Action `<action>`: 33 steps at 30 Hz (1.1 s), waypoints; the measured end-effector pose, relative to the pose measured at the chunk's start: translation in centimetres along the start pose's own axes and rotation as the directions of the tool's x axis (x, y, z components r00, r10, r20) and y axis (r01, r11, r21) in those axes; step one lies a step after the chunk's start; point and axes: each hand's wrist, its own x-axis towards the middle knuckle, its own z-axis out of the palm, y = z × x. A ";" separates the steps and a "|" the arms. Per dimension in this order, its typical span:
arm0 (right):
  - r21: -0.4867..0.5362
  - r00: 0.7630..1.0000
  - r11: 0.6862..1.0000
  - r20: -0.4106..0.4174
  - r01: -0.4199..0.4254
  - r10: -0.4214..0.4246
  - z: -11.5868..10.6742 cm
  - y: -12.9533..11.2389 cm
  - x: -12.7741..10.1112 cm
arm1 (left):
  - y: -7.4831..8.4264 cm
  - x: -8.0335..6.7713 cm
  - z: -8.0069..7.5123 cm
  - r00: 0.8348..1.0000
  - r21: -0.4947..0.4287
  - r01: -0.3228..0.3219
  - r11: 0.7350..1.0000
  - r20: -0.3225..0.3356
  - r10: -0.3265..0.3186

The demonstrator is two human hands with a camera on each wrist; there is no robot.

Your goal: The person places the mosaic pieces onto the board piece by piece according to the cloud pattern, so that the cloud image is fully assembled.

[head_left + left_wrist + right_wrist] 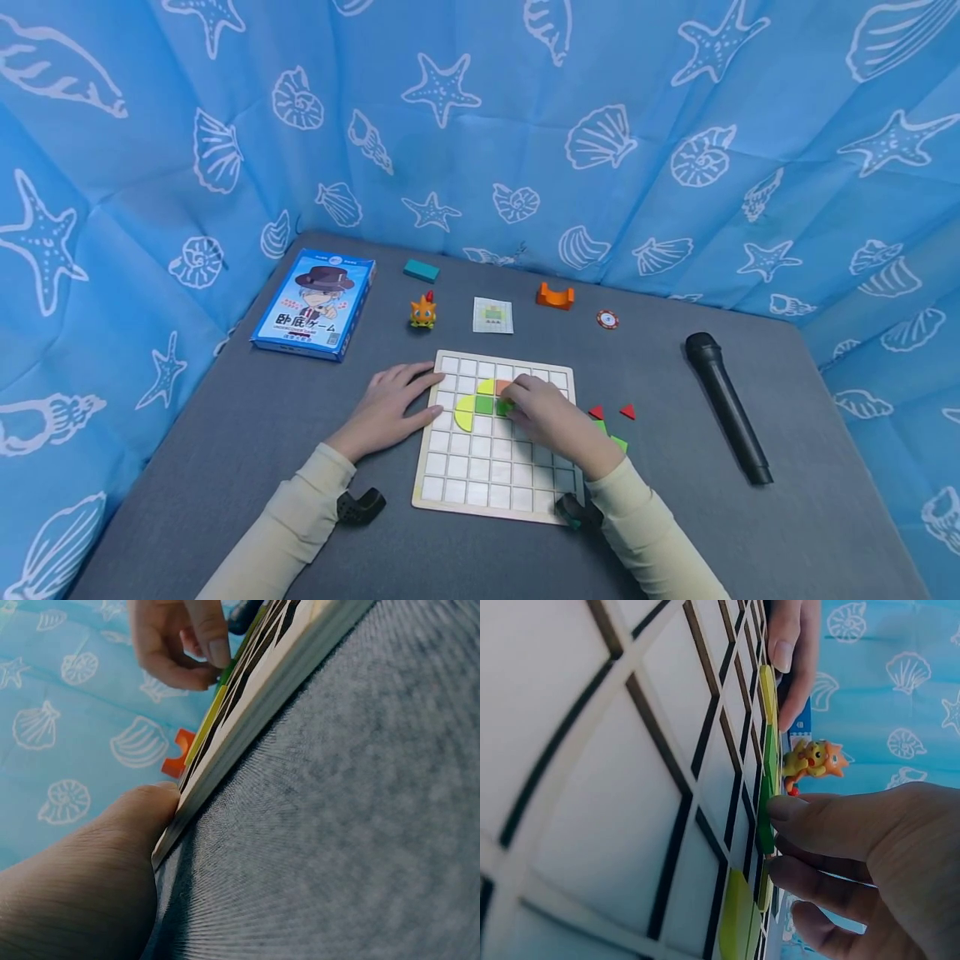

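Observation:
A white gridded board (480,471) with a pale wooden frame lies on the table. My left hand (387,408) rests at its left edge, fingers spread, the thumb (161,799) touching the frame. Over the upper middle, my right hand (551,417) pinches a green square tile (765,814) at the grid, partly hidden by the fingers. Another green square tile (484,406) sits just left of it. Yellow curved tiles (465,414) lie on the left, with a yellow quarter-round tile (486,387) above. An orange tile (502,386) shows beside the right fingers. A yellow-green tile (737,915) appears nearer the right wrist camera.
Red triangles (627,412) and green pieces (618,443) lie right of the board. Behind it are a patterned card (492,316), an orange figurine (423,312), a teal block (422,270), an orange arch (555,296) and a chip (607,319). A boxed game (315,304) and microphone (727,408) flank them.

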 end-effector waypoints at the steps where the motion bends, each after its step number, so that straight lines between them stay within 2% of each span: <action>1: 0.002 1.000 1.000 -0.001 0.003 -0.003 0.0 0.0 0.0 | 0.0 0.0 0.0 1.000 -0.001 -0.001 1.000 -0.001 0.001; 11: 0.060 1.000 0.998 0.025 0.013 -0.015 0.1 -0.3 0.4 | -0.1 0.1 0.3 1.000 0.008 -0.004 1.000 -0.006 0.004; 20: 0.041 0.999 0.999 -0.014 0.031 -0.030 -0.2 0.0 -0.7 | -0.1 0.1 0.5 1.000 0.013 -0.006 1.000 -0.002 0.006; 27: -0.019 0.997 0.997 -0.046 -0.069 0.068 -2.1 1.1 -3.9 | 0.1 0.0 0.2 1.000 0.003 -0.020 1.000 -0.015 0.020; 33: -0.052 0.980 0.980 -0.066 -0.191 0.187 -3.9 2.6 -7.5 | 0.1 0.0 -0.1 0.999 0.007 -0.026 1.000 -0.022 0.026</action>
